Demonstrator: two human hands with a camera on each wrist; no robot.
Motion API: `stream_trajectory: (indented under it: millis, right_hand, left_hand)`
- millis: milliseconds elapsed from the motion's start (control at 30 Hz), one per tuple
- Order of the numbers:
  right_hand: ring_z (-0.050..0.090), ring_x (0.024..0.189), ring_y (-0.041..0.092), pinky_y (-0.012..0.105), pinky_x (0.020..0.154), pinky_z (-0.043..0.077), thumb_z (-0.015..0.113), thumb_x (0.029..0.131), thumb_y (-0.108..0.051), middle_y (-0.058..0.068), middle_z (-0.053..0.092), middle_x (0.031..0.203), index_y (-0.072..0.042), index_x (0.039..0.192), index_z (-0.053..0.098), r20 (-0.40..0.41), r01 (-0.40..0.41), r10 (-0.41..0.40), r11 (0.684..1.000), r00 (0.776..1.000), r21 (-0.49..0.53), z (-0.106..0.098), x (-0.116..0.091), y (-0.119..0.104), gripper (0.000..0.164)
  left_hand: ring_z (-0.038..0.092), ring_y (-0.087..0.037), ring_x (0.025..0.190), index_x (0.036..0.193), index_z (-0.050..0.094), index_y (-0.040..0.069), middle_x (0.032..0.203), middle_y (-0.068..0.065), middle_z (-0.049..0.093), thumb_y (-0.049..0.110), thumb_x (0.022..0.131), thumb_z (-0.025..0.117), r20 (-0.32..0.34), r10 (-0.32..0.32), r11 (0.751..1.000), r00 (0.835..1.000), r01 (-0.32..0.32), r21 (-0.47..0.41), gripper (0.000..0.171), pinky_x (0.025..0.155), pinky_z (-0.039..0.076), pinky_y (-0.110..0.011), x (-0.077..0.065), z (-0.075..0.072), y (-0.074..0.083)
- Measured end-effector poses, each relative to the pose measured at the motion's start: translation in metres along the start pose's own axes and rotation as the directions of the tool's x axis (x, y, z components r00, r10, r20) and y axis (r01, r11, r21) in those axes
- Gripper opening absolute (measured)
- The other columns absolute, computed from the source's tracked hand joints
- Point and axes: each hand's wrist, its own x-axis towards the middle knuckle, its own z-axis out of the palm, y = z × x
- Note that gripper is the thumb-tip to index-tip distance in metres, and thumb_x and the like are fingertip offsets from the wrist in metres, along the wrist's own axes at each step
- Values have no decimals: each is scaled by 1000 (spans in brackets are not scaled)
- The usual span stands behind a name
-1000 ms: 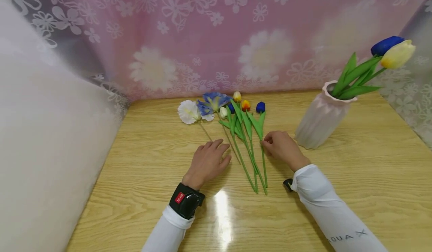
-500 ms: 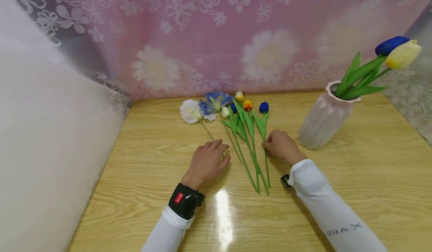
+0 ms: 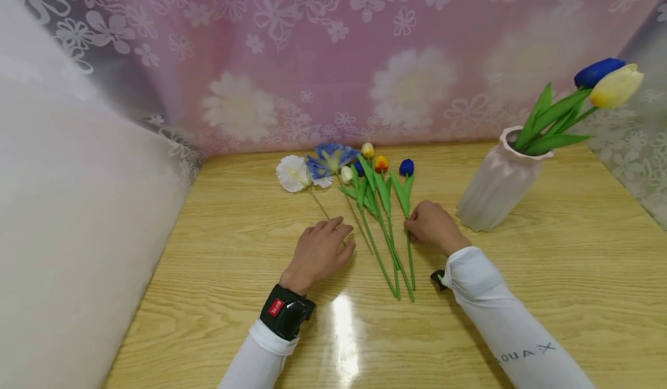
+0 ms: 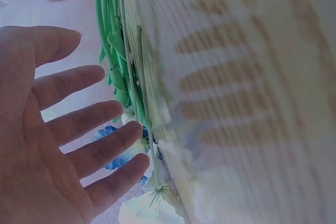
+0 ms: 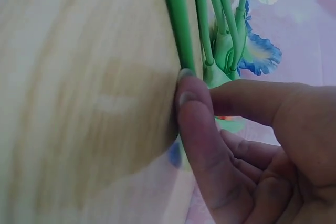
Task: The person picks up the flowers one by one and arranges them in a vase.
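Between thumb and forefinger, my right hand [image 3: 432,226] pinches the green stem [image 5: 178,24] of a blue tulip [image 3: 407,168] just below its leaves. That tulip lies at the right end of a row of artificial flowers. To its left are an orange tulip [image 3: 381,164], a yellow one [image 3: 367,150], a white one [image 3: 347,174] and another blue one, partly covered by leaves. My left hand [image 3: 318,250] is held palm down with fingers spread, close over the stem end of a white flower [image 3: 293,173]. A blue ruffled flower [image 3: 331,158] lies beside that.
A pale pink fluted vase [image 3: 495,186] stands on the wooden table [image 3: 224,296] to the right of my right hand. It holds a blue tulip [image 3: 599,73] and a yellow tulip [image 3: 617,86]. A pink floral curtain [image 3: 323,59] hangs behind the table.
My right wrist has shifted slightly left while the fingers stay at the blue tulip's stem. The left hand and the flowers have kept their places.
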Motion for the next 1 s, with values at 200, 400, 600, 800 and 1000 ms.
stream_trajectory:
  millis: [200,400,600,800,1000]
  right_hand:
    - [55,49,15,27,47,41,56,90,-13,1,64,57,-7,61,65,-57,15,-14,1000,998,25,1,-5,7,31]
    - [57,50,15,28,47,43,53,90,-11,2,64,58,-4,69,68,-111,59,-53,997,992,53,-6,-12,8,27]
    - [63,58,18,28,51,46,53,93,-13,3,67,66,0,87,69,-153,62,-49,995,987,83,-18,-18,0,22]
    - [67,68,26,29,52,47,54,95,-14,7,68,72,2,94,67,-208,86,-56,987,977,136,-29,-29,-9,20]
    - [67,70,26,29,55,50,53,96,-15,8,68,76,3,97,66,-256,113,-71,982,964,154,-40,-40,-18,22]
  left_hand:
    - [52,-30,119,127,62,16,136,-11,52,33,99,52,15,-3,1000,1000,3,-6,35,92,45,-48,2,-1,3]
    - [51,-30,120,129,61,16,137,-10,51,35,99,51,22,-5,1000,1000,5,-9,37,93,43,-49,4,-6,5]
    - [51,-30,119,129,60,17,138,-10,50,34,99,51,12,7,1000,1000,-7,0,36,93,43,-49,7,-9,7]
    - [51,-29,120,129,60,16,138,-10,50,35,99,51,1,25,1000,1000,-25,-3,37,94,43,-49,10,-10,10]
    - [50,-29,121,129,60,17,138,-9,50,35,99,51,-6,52,999,999,-52,15,37,94,43,-49,13,-14,16]
